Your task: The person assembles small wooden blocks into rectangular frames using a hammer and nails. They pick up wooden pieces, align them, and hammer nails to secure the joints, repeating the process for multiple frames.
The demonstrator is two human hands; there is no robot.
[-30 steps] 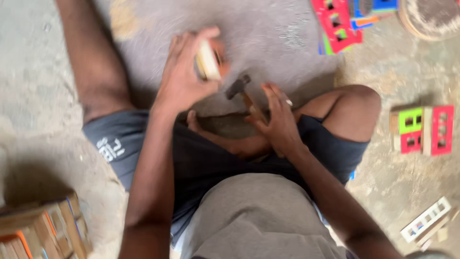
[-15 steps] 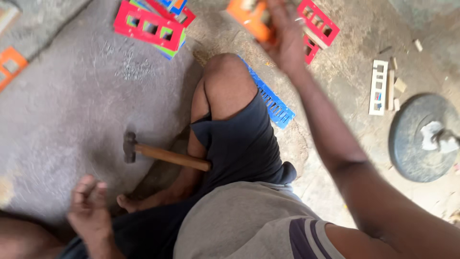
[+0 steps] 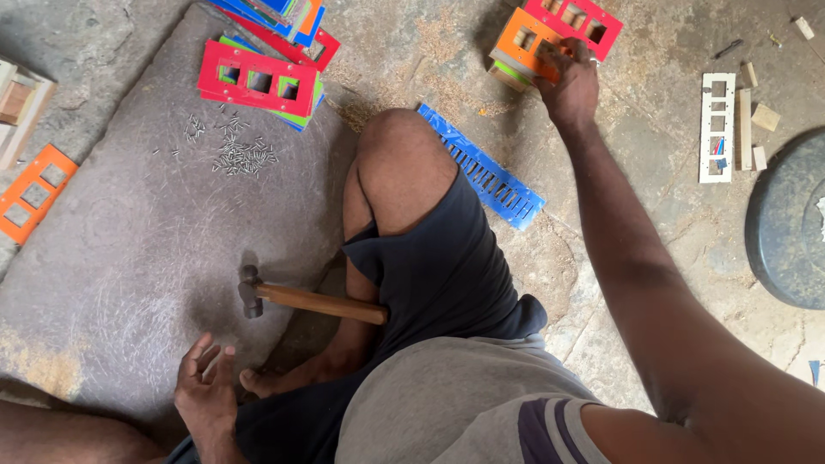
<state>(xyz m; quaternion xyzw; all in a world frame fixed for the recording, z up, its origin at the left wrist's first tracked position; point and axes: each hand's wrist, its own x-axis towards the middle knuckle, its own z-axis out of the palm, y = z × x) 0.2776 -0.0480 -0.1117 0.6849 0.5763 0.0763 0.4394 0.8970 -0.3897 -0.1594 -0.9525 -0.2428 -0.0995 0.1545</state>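
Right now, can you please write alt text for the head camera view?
A seated person's right hand grips an orange block on the floor, while the left hand rests empty near a hammer. Small nails lie scattered nearby.

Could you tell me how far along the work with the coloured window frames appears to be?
Done: assembled orange piece on the floor. In hand: right hand rests on it; left hand empty; hammer lies idle. Left: loose red frames, blue strip, nails.

The right hand (image 3: 571,84), raised with an orange piece 0.5 s ago, now rests its fingers on the orange block (image 3: 526,45) on the floor.
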